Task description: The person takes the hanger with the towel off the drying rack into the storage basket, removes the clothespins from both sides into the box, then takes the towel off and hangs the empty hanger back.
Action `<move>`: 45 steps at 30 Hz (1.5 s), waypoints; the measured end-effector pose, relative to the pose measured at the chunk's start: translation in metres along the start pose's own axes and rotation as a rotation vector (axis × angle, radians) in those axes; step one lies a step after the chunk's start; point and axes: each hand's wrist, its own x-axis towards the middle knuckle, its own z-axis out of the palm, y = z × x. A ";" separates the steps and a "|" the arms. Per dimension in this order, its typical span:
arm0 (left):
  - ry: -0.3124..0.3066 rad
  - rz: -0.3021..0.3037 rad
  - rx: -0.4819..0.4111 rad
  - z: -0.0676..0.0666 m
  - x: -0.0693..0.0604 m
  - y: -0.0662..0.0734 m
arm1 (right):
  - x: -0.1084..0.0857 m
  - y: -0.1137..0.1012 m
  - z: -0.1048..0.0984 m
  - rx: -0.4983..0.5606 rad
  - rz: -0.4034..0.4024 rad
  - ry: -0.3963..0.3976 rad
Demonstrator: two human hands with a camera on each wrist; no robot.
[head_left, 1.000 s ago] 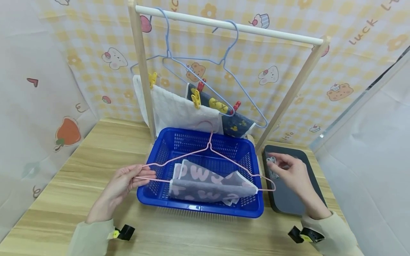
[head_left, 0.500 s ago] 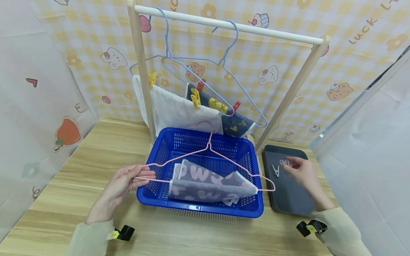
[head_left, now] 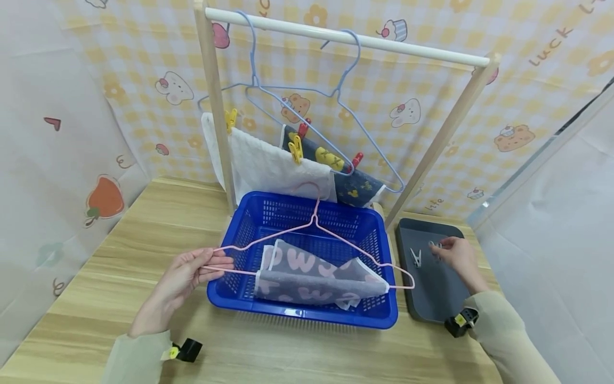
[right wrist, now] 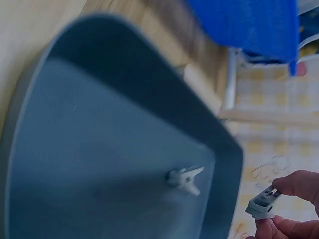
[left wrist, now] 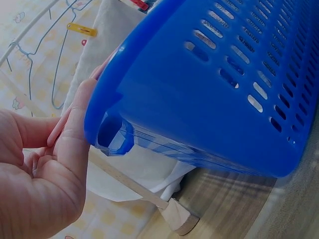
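My left hand (head_left: 184,277) grips the left end of a pink clothes hanger (head_left: 315,217), which lies over a blue basket. A grey towel (head_left: 302,290) with pink lettering is draped over the hanger's lower bar, inside the basket (head_left: 297,313). In the left wrist view the hand (left wrist: 60,164) is beside the basket's rim. Over the dark grey tray (head_left: 438,298), my right hand (head_left: 459,261) pinches a light grey clothespin (right wrist: 263,203) between thumb and fingers. Another clothespin (head_left: 415,258) lies in the tray.
Behind the basket stands a rack with a white rail (head_left: 364,40) and wooden posts. Blue hangers (head_left: 347,64) on it carry a white towel (head_left: 268,165) with yellow clothespins (head_left: 296,149) and a dark towel (head_left: 355,186) with red ones.
My right hand has moved rightward across the tray with its clothespin, bringing the other clothespin in the tray into plain view. My left hand and the pink hanger have stayed in place.
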 end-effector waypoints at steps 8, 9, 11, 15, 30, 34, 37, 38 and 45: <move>0.010 -0.001 0.005 -0.001 0.000 0.001 | 0.020 0.018 0.012 -0.061 0.067 -0.072; 0.010 -0.001 0.006 0.000 0.000 0.001 | 0.022 0.020 0.014 -0.064 0.086 -0.078; 0.011 0.000 0.006 0.000 0.000 0.001 | 0.025 0.024 0.017 -0.064 0.114 -0.083; 0.018 -0.003 0.006 0.001 0.000 0.001 | 0.029 0.032 0.023 -0.042 0.157 -0.106; 0.034 -0.030 0.009 0.002 0.000 0.004 | 0.033 0.039 0.033 -0.012 0.228 -0.169; 0.039 -0.034 0.005 0.002 -0.001 0.003 | 0.031 0.035 0.032 -0.037 0.214 -0.144; 0.042 -0.032 -0.012 0.002 -0.001 0.003 | 0.024 0.023 0.029 -0.037 0.149 -0.061; 0.042 -0.028 -0.022 0.003 -0.001 0.003 | 0.020 0.017 0.027 -0.027 0.118 -0.025; 0.093 -0.004 -0.070 0.004 -0.001 0.003 | -0.022 -0.027 0.016 0.098 -0.121 0.114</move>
